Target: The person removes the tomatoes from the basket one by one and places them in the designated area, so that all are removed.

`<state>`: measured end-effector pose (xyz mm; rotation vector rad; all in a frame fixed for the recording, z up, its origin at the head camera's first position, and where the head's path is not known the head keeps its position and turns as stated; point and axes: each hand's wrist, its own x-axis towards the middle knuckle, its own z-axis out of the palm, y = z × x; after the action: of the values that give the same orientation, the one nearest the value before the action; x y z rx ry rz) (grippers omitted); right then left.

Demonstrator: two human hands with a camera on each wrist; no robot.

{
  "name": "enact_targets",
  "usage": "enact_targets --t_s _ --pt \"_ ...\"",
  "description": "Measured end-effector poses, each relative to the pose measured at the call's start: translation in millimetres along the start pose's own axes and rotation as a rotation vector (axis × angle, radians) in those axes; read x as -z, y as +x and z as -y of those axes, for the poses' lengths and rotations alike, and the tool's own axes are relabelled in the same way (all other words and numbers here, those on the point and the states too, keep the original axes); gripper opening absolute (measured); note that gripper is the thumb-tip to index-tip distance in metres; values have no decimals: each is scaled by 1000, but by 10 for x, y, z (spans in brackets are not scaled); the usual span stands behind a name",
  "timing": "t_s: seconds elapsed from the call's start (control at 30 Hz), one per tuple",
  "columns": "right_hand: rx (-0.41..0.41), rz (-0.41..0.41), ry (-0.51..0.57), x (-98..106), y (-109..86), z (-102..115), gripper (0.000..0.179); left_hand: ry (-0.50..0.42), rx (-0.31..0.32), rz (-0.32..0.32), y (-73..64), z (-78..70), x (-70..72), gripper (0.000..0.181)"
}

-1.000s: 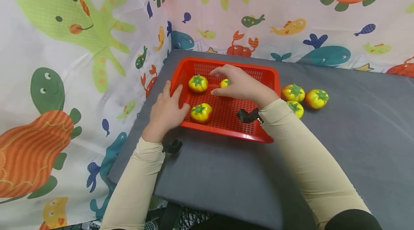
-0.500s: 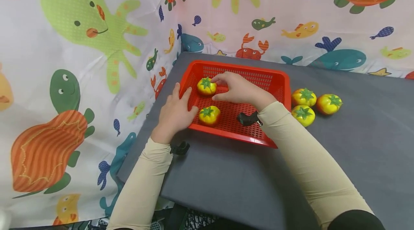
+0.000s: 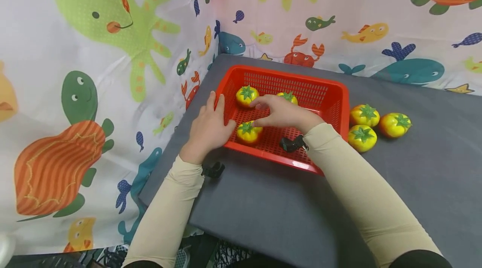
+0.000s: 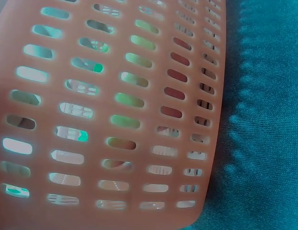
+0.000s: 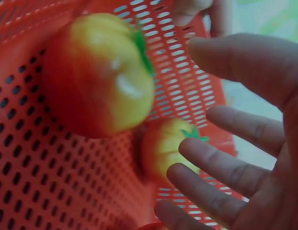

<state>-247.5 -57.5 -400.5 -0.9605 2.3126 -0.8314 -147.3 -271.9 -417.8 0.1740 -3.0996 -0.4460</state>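
Observation:
My left hand (image 3: pixel 210 129) rests at the left rim of a red plastic basket (image 3: pixel 278 160), its fingers fairly straight and the thumb over the rim. My right hand (image 3: pixel 286 114) hovers inside, fingers spread and holding nothing. Its thumb tip overlaps the front toy tomato (image 3: pixel 248 135) in the head view, and its fingertips are beside the back left toy tomato (image 3: pixel 246 95). Behind this hand a third toy tomato (image 3: pixel 288 96) is partly hidden. Up close, the right wrist view shows a red-and-yellow toy tomato (image 5: pixel 101 76) apart from the spread fingers.
Three more toy tomatoes (image 3: pixel 362 138) stand grouped on the grey table (image 3: pixel 271 201), just right of the basket. Sea-animal fabric (image 3: pixel 132 42) hangs along the left and back of the table. Outside the basket's slotted wall (image 4: pixel 115 110), the left wrist view shows cloth.
My right hand has shifted from over the back right toy tomato toward the front one, uncovering the back right one. My left hand has stayed at the rim. The head view has turned slightly.

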Motion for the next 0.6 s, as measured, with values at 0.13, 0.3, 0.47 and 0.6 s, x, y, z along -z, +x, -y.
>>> enact_targets --t_s 0.13,0.3,0.47,0.6 --pt "0 51 -16 -21 4 -24 65 -2 14 14 20 -32 42 92" --pt "43 87 -42 -30 19 -49 70 29 21 5 43 -56 110 90" --pt "63 139 -68 -88 -15 -108 73 49 19 3 17 -69 33 88" --pt "71 154 -77 -129 -14 -139 76 51 23 -9 3 -76 6 88"
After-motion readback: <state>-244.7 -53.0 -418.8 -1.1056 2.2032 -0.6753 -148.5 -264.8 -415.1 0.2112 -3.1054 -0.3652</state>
